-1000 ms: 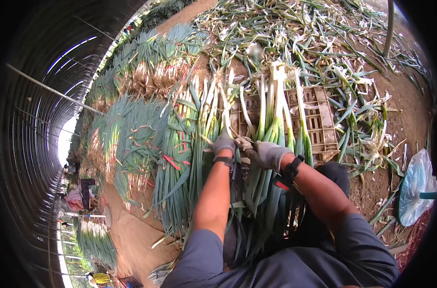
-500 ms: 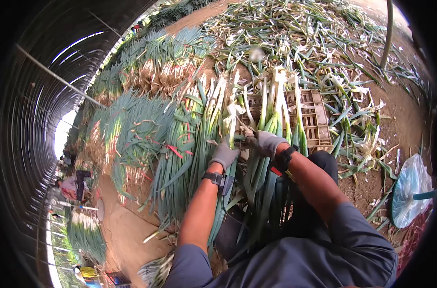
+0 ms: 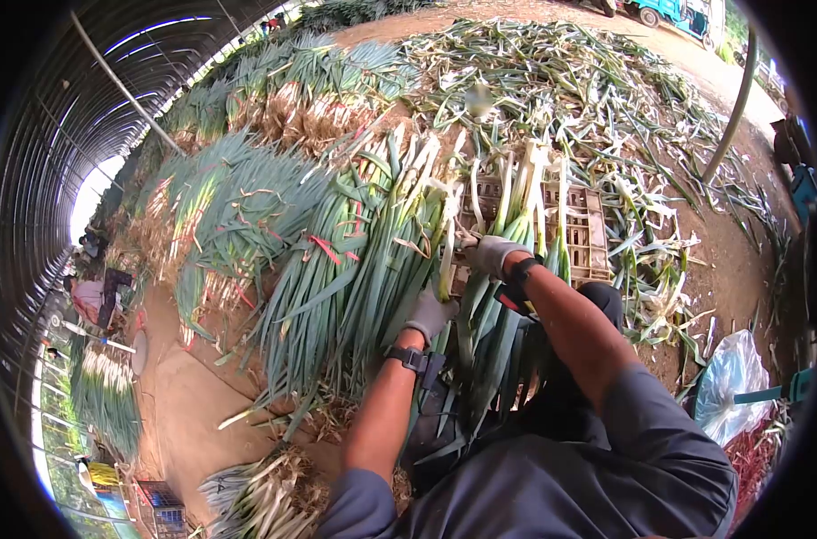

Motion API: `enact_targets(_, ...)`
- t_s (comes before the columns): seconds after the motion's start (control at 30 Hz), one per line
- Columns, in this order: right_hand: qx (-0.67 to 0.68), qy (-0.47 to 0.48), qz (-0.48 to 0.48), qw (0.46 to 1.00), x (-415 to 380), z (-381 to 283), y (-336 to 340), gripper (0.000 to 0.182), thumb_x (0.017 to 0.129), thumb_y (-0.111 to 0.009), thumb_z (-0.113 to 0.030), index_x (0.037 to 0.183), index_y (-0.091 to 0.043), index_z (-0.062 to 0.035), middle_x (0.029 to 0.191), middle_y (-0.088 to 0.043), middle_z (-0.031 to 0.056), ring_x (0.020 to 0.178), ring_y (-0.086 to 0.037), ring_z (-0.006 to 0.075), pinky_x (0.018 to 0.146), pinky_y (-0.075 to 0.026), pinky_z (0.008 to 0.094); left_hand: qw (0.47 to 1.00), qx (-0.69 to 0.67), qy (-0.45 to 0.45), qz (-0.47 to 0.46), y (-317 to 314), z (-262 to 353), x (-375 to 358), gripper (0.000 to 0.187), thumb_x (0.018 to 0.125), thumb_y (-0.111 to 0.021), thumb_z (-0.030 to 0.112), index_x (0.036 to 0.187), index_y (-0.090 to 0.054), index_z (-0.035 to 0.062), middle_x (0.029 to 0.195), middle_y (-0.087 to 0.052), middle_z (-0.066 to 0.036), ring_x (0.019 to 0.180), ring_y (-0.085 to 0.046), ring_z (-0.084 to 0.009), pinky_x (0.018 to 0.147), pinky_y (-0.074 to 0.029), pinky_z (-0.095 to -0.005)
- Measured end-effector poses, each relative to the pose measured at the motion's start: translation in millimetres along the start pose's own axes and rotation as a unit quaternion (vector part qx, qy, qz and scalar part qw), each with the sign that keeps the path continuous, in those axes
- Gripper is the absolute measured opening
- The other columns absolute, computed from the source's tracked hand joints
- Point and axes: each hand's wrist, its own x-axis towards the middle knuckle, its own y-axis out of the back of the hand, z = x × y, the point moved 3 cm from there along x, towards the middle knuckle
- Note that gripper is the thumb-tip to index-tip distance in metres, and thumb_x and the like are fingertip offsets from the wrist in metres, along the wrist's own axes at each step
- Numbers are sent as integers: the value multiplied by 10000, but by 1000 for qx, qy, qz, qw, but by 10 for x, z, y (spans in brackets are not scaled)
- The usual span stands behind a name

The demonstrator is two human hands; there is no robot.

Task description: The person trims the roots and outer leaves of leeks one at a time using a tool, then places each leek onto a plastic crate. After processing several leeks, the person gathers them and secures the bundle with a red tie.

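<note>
My left hand (image 3: 432, 314), in a grey glove, is closed around a green onion (image 3: 448, 247), whose pale stem points away from me. To its right my right hand (image 3: 495, 255), also gloved, is near the stem with its fingers bent together; what they hold, if anything, is too small to make out. Several thick green onions (image 3: 514, 202) lie beside the right hand across a tan plastic crate (image 3: 588, 234), white ends away from me. A row of long green onions (image 3: 372, 234) lies left of my hands.
Tied bundles with red bands (image 3: 323, 247) spread to the left. A heap of stripped leaves (image 3: 552, 81) covers the ground beyond the crate. A clear plastic bag (image 3: 730, 386) is at right. A metal pole (image 3: 733, 112) stands at the far right, and a person (image 3: 94, 296) at far left.
My left hand has moved down toward me with the green onion, apart from the right hand. The right hand has shifted slightly up and left. The view has turned and tilted up somewhat.
</note>
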Motion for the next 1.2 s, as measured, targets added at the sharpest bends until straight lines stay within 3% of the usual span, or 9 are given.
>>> enact_targets(0.23,-8,9,64,998,358,-83,-67,674,982,-327,-561,1072,-702,-9,989,-717,240,971,-704,382,883,-521,460,984,-172,28,-39,100,-361,-35,691,846,-797,106,1445,-489,-48,1286,-663,-109,1105,-623,-196,966,-500,-338)
enact_targets(0.33,27,13,76,997,299,-53,-44,678,977,-326,-560,1086,-694,-1,995,-715,243,989,-702,382,896,-517,461,980,-196,16,-16,172,-464,-50,685,858,-774,154,1466,-497,3,1094,-712,-130,961,-660,-214,895,-530,-360)
enact_targets(0.47,202,53,36,977,346,237,-94,663,987,-322,-551,986,-648,26,782,-654,163,750,-645,317,716,-505,448,974,-216,24,-60,260,-491,24,656,955,-686,128,1521,-406,-53,1275,-669,-137,1100,-675,-185,1009,-504,-297)
enact_targets(0.63,431,56,83,897,-371,540,212,610,994,-522,-613,1046,-636,-15,728,-562,53,545,-514,143,498,-440,316,942,-327,-13,-76,504,109,129,671,979,-667,155,1551,-362,-21,1199,-696,-149,1066,-693,-172,1003,-514,-303)
enact_targets(0.77,458,76,-68,883,-517,841,326,682,963,-542,-685,1060,-621,-14,756,-565,51,542,-538,142,475,-445,307,977,-193,-72,-47,747,1051,677,789,933,-719,224,1558,-319,-47,1326,-634,-185,1208,-631,-227,1099,-455,-339)
enact_targets(0.93,590,18,41,806,-491,1135,676,622,973,-537,-652,1133,-580,-52,762,-567,54,489,-512,142,439,-418,297,969,-140,-184,-84,708,2386,1297,883,918,-743,347,1558,-301,-71,1349,-625,-203,1276,-577,-241,1154,-385,-344)
enact_targets(1.0,693,9,107,713,-292,1336,646,565,977,-558,-611,1127,-574,-66,786,-580,64,507,-510,153,455,-421,313,978,-149,-119,-86,451,2743,1231,867,895,-722,353,1533,-340,-95,1321,-635,-207,1213,-588,-240,1114,-405,-328)
enact_targets(1.07,691,17,148,707,-324,1486,700,507,985,-565,-568,1123,-568,-80,853,-596,79,578,-538,167,496,-441,339,981,-118,-149,-41,-71,2356,1674,866,879,-711,369,1540,-355,-62,1306,-640,-236,1199,-604,-276,1103,-421,-351)
enact_targets(1.2,701,33,117,703,-337,1612,703,474,996,-556,-522,1148,-560,-74,842,-584,71,569,-533,163,488,-427,330,979,82,-95,-161,-534,1935,1335,736,900,-695,387,1506,-466,38,1385,-618,-238,1267,-613,-335,1066,-467,-373)
